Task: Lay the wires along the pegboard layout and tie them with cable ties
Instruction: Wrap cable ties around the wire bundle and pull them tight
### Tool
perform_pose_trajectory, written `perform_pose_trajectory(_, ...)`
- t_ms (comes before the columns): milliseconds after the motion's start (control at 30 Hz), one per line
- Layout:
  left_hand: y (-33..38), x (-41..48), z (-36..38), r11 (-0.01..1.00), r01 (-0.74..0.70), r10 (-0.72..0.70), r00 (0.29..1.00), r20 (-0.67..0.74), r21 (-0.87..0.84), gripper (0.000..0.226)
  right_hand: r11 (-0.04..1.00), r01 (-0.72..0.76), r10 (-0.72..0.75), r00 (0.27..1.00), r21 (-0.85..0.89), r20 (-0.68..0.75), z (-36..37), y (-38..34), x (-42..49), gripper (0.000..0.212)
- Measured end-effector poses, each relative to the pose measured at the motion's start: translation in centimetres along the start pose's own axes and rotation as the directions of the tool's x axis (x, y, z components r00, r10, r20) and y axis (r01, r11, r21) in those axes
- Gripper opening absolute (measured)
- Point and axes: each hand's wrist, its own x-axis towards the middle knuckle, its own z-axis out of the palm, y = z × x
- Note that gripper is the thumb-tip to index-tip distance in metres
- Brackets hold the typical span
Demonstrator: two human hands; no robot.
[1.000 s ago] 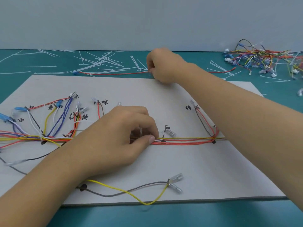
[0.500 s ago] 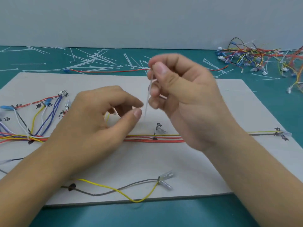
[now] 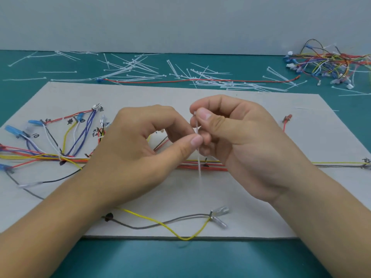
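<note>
Grip: left hand (image 3: 140, 151), right hand (image 3: 249, 147) pinch cable tie (image 3: 199, 171); wires (image 3: 215, 168) beneath.

Bright, even light leaves only faint shadows on the pale grey board (image 3: 331, 137); far corners of the teal table (image 3: 180, 261) look perhaps soft.

Both hands (image 3: 200, 141) pinch an upright white cable tie (image 3: 199, 169) above the board's wires (image 3: 202, 165)
</note>
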Motion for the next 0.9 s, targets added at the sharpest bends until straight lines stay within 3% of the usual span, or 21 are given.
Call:
perform_pose_trajectory(500, 0.1, 0.0, 0.1, 0.995, 0.092, -0.093, 0.995, 0.021, 0.048, 0.015, 0.988, -0.122, 0.130, 0.987, -0.090, 0.094, -0.9, -0.9, 0.5, 0.022)
perform_pose_trajectory(900, 0.2, 0.1, 0.0, 0.994, 0.097, -0.098, 0.995, 0.029, 0.058, 0.017, 0.982, -0.077, 0.104, 0.983, -0.173, 0.151, -1.5, -1.3, 0.8, 0.014)
